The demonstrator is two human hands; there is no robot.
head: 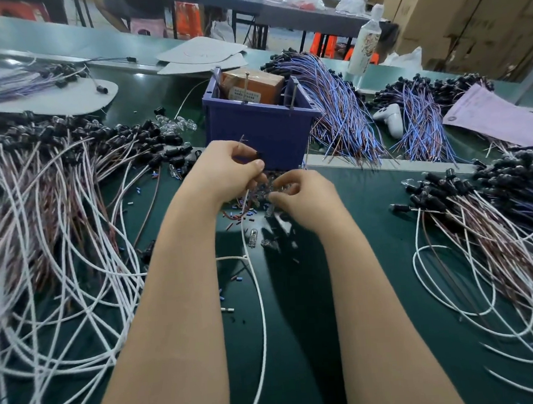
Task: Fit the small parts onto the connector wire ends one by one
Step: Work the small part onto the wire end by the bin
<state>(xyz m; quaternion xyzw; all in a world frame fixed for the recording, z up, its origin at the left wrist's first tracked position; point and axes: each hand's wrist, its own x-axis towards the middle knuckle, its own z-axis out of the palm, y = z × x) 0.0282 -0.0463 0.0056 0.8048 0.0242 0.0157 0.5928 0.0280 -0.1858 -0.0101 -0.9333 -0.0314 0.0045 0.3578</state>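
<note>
My left hand (227, 169) is raised in front of the blue bin and pinches a black connector (259, 155) between thumb and fingers. Its white wire (260, 298) hangs down between my forearms and trails over the green table. My right hand (303, 195) is lower and to the right, with its fingers curled over a small heap of clear glass bulbs (270, 185), pinching one of them. A loose clear bulb (252, 237) lies just below the hands. Tiny blue and red sleeves (237, 215) are scattered around the heap.
A blue plastic bin (259, 126) holding a brown box stands right behind the hands. Piles of white and brown connector wires (46, 219) fill the left, and a similar pile (484, 226) lies on the right. Blue-purple wire bundles (341, 110), a white game controller (389, 117), a bottle (363, 47) and a pink paper (501, 116) lie behind.
</note>
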